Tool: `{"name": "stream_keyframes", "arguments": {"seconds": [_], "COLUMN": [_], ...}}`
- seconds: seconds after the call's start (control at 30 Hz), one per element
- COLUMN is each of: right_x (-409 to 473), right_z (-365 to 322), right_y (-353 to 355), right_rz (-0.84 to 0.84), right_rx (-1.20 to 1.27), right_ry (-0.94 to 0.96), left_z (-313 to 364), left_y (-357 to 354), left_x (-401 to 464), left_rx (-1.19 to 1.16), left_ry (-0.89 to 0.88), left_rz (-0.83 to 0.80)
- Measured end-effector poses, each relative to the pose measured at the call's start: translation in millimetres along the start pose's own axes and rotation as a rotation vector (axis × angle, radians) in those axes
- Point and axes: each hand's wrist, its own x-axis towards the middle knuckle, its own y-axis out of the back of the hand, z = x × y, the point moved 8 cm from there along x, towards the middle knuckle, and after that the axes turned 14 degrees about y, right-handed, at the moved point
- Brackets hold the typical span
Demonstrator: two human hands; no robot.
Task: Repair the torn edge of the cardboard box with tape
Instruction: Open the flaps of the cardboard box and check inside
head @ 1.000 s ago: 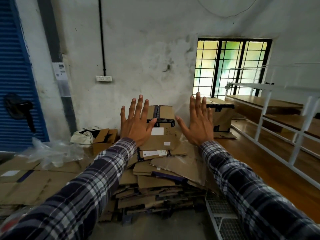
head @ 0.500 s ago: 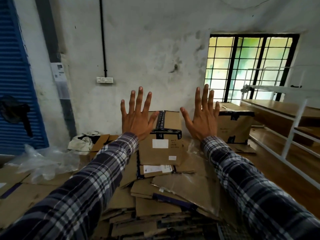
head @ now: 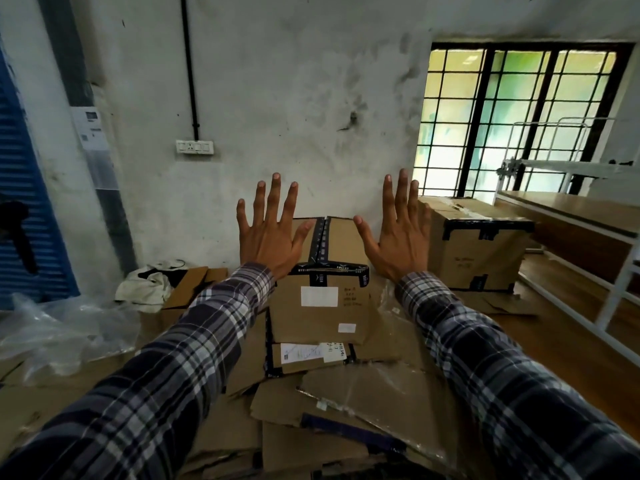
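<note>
In the centre of the frame, the brown cardboard box with black printed tape [head: 322, 271] carries two white labels, writing unreadable. Left hand [head: 268, 233] and right hand [head: 394, 237] hover above it, fingers spread, holding nothing.

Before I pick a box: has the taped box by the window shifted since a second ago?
Cannot tell. The taped box sits under the window throughout; only the camera moved.

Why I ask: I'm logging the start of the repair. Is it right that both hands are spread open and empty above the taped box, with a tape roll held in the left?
Not quite. The head view shows the left hand empty, like the right hand: both are spread open in front of the taped box, holding nothing.
</note>
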Motion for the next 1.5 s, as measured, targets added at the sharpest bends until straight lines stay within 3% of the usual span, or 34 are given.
{"name": "stream_keyframes", "arguments": {"seconds": [0.57,1.1,1.5], "right_x": [138.8,181.8,142.4], "right_z": [77.9,155.0,188.2], "right_y": [-221.8,-406.2,-581.5], "right_rz": [-0.06,-0.202,-0.623], "right_rx": [-0.046,-0.004,0.093], "right_ry": [-0.069,-0.146,-0.22], "left_z": [-23.9,-26.2,-26.5], "left_y": [-224.3,-414.0,-579.4], "left_x": [188.9,253.4,222.0], "left_rx": [-0.058,-0.035,0.08], "left_ry": [-0.054,-0.083,-0.001], "left_rz": [-0.058,-0.21,-0.536]}}
